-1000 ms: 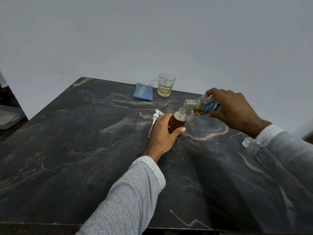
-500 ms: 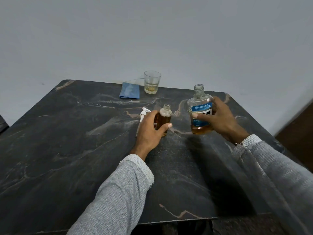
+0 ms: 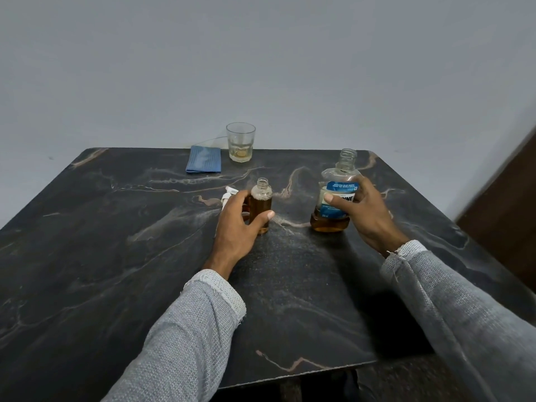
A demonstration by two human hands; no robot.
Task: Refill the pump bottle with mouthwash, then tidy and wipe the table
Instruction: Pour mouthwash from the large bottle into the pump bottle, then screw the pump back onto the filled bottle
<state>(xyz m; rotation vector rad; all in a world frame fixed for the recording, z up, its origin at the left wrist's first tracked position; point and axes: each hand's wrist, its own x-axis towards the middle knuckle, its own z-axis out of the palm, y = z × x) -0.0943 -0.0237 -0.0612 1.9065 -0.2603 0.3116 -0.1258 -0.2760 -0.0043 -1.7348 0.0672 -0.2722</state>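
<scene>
I saw the small pump bottle standing upright on the dark marble table. It had no top on, and it was nearly full of brown mouthwash. My left hand was wrapped around it, thumb on one side and fingers on the other. The white pump top lay on the table just left of the pump bottle, partly hidden by my fingers. To the right of the pump bottle stood the big mouthwash bottle with a blue label, open too, with a little brown liquid at the bottom. My right hand gripped it around the middle. Behind the pump bottle, near the wall, were a folded blue cloth and a drinking glass.
</scene>
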